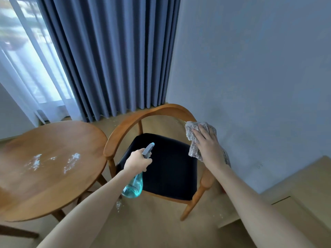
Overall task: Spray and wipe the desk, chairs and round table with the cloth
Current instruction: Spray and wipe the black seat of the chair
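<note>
My left hand (138, 161) grips the spray bottle (135, 185) by its neck above the chair (143, 113) seat; the clear bottle holds pale blue liquid in its lower part. My right hand (208, 147) presses the cloth (192, 133) flat on the chair's right armrest, fingers spread. The round table (53, 176) at left carries white foam patches (53, 162).
</note>
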A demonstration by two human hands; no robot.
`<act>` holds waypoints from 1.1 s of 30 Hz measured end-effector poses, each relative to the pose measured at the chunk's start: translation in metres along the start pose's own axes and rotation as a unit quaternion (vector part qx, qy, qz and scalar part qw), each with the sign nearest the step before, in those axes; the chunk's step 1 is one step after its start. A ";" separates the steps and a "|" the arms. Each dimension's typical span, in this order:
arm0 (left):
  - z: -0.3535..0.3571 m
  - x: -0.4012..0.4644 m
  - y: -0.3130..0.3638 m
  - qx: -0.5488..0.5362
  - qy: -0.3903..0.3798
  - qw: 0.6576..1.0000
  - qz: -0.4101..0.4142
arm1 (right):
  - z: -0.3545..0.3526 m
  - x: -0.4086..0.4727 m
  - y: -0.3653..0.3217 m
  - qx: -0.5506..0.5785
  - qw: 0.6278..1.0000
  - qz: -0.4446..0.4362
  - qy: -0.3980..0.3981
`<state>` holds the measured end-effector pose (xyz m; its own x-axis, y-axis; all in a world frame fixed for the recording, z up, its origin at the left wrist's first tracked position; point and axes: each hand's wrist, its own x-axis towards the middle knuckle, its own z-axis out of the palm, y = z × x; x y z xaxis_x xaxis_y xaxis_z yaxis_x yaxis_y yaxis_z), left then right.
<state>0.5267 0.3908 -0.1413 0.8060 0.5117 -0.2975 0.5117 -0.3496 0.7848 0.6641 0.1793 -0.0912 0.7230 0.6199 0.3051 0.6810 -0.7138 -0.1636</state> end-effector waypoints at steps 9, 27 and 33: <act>0.057 0.022 -0.040 0.015 0.001 0.992 -0.128 | 0.026 0.002 0.054 0.000 1.000 -0.006 -0.027; 0.062 0.110 -0.050 0.126 -0.088 0.978 -0.144 | 0.079 0.056 0.034 -0.013 0.995 0.059 -0.083; 0.053 0.121 -0.057 0.180 -0.094 0.968 -0.147 | 0.077 0.069 0.024 -0.008 0.994 0.074 -0.077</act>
<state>0.6114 0.4312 -0.2506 0.6323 0.4904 -0.5997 0.7704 -0.4793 0.4203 0.7394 0.2296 -0.1469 0.8248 0.5497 0.1320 0.5653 -0.8048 -0.1808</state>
